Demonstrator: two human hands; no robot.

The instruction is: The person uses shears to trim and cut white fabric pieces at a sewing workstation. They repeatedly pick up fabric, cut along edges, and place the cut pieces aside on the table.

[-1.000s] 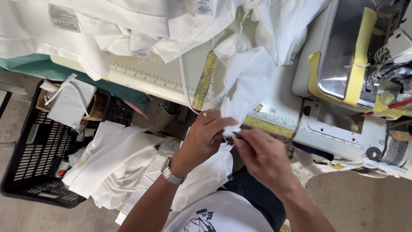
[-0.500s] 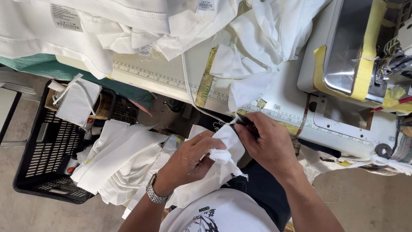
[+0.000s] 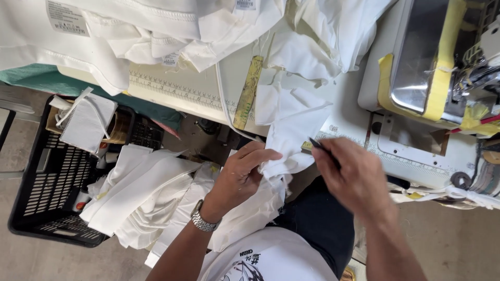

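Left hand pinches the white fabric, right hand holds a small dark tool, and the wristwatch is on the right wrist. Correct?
Not quite. The head view shows the metal wristwatch on the left wrist. The rest holds: the left hand pinches the white fabric, and the right hand holds a small dark tool.

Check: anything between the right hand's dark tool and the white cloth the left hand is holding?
Nothing visible. The left hand pinches the white cloth at the table edge; the right hand holds a thin dark tool whose tip sits right beside the cloth. Whether the tip touches it, I cannot tell.
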